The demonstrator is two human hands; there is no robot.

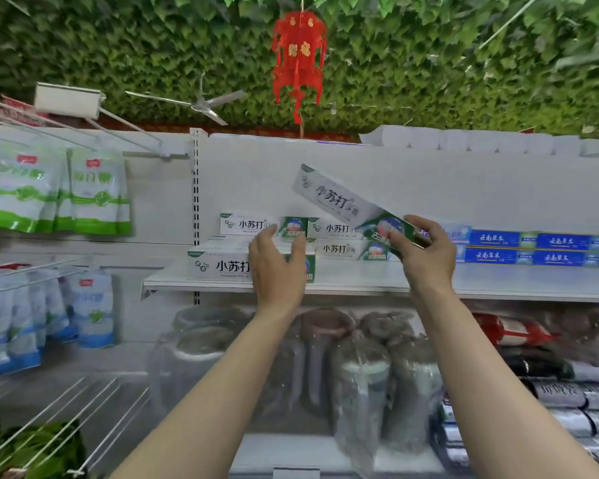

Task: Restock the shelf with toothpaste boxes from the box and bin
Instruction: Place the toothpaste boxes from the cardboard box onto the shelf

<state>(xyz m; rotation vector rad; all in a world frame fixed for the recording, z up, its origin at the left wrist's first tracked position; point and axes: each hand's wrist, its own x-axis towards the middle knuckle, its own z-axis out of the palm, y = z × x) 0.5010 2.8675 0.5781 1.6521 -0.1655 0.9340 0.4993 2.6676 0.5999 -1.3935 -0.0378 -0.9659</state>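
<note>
Two hands reach up to the white shelf (360, 281).
One grip, the right hand (426, 250), pinches the green end of a tilted toothpaste box (346, 205) held in the air above the shelf. Left hand (277, 261) has loose fingers resting on the front box (222, 266). Behind sit stacked white boxes (339, 249), with blue boxes (533, 248) beside them.

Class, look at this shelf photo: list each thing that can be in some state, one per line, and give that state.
Left hand: fingers spread, resting on the front box.
Right hand: gripping the tilted box by its green end.
Tilted box: held in the air, slanted, closed.
Front box: lying flat at the shelf edge.
Blue boxes: stacked two high, lying flat.
Ceiling fan: blades look still.
</note>
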